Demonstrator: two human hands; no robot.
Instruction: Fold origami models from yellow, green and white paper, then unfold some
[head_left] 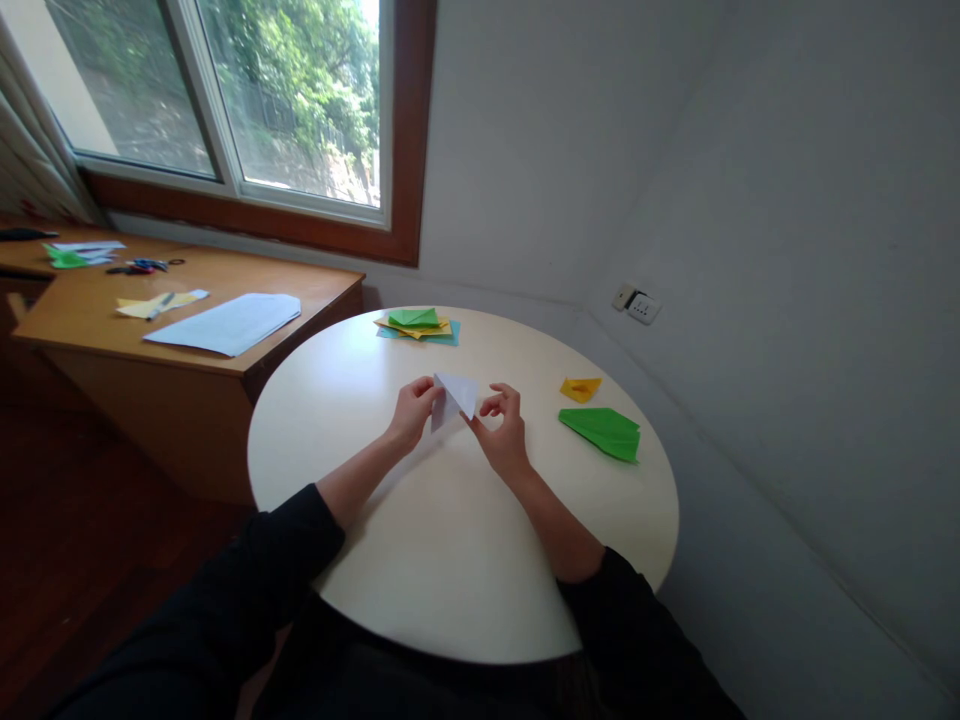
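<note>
- Head view: both hands worked a white paper [454, 396] above the middle of the round table [420, 560], raised a little off its top.
- The left hand [411, 412] pinched the paper's left edge, fingers closed on it; the right hand [504, 432] gripped the lower right corner between thumb and forefinger, the other fingers curled loosely.
- The paper looked already folded into a pointed, triangular shape with a crease down its middle, so I judged the folding begun but not finished; it was less worked than the pieces lying nearby.
- To the right, well apart from the hands, lay 2 folded pieces: a green paper plane [602, 432] and a small yellow fold [580, 388] just beyond it.
- At the far edge of the table sat a stack of coloured sheets [418, 325], green on top, unfolded as far as I could tell.
- The wooden desk [90, 330] to the left carried a large pale sheet [225, 322], scissors [139, 266] and paper scraps.
</note>
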